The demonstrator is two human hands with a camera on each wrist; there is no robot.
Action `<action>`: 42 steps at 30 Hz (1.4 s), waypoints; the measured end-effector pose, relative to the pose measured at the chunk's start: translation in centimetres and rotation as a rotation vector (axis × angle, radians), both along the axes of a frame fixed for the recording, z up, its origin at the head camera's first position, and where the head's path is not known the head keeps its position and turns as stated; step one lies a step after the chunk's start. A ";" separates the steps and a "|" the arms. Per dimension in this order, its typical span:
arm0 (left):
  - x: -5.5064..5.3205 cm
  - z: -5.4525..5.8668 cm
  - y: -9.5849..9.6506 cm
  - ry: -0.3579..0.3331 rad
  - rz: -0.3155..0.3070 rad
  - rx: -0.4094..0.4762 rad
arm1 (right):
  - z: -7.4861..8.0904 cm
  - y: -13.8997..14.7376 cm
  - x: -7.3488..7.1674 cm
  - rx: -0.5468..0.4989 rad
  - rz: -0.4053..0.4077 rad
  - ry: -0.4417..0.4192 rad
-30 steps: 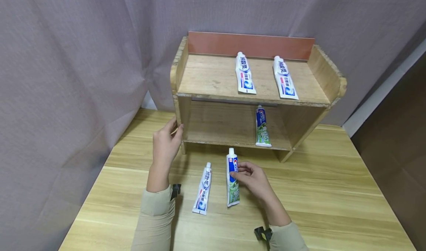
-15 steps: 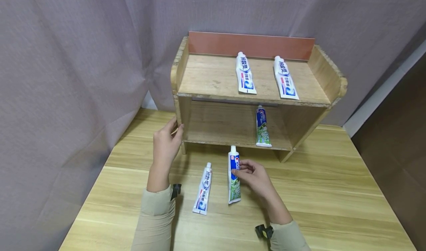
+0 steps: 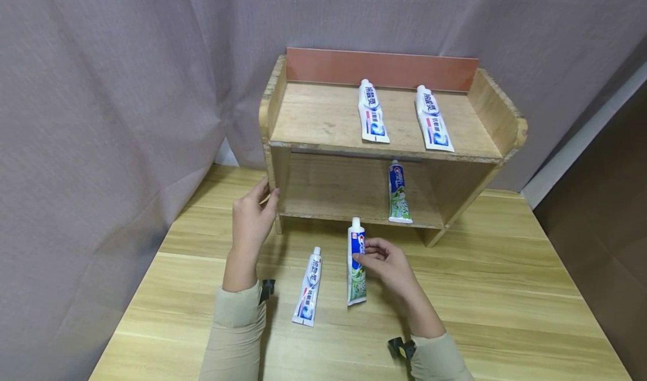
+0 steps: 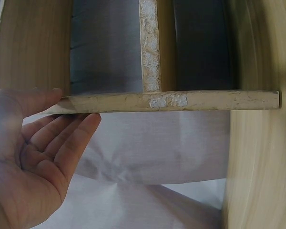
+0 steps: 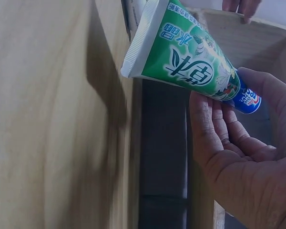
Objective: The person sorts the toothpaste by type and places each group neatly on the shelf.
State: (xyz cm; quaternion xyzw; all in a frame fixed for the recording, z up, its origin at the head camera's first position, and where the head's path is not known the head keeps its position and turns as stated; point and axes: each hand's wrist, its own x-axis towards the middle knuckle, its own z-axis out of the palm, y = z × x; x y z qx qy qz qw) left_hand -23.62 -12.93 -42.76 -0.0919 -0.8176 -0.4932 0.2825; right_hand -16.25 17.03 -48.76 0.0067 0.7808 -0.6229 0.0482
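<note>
My right hand (image 3: pixel 391 266) pinches a blue and green toothpaste tube (image 3: pixel 356 282) between thumb and fingers, its white cap pointing at the shelf. In the right wrist view the tube (image 5: pixel 190 57) is raised off the table, its flat end toward the camera. My left hand (image 3: pixel 251 215) grips the left side panel of the wooden shelf (image 3: pixel 323 184). The left wrist view shows the thumb on one face of that panel (image 4: pixel 119 101) and the fingers on the other. A white toothpaste tube (image 3: pixel 307 291) lies on the table between my arms.
Two white toothpaste tubes (image 3: pixel 373 111) (image 3: pixel 433 119) lie on the upper board. Another blue and green tube (image 3: pixel 399 193) lies on the lower board, toward the right. A grey cloth (image 3: pixel 126 89) hangs behind the wooden table (image 3: pixel 505 291).
My right hand has carried the blue and green tube slightly forward and to the right, nearer the lower board. My left hand stays on the side panel.
</note>
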 end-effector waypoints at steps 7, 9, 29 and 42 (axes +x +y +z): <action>0.1 0.0 0.0 -0.020 0.002 -0.001 | 0.4 0.3 -0.2 0.023 -0.006 0.007; 0.1 0.0 0.0 -0.021 0.002 -0.005 | 0.5 0.4 -0.3 0.034 -0.002 0.014; 0.0 -0.1 -0.1 -0.001 0.011 -0.016 | 1.8 0.8 -0.8 0.063 0.003 0.047; 0.1 -0.1 -0.1 -0.003 0.009 -0.021 | 2.2 0.7 -1.6 0.081 0.001 0.070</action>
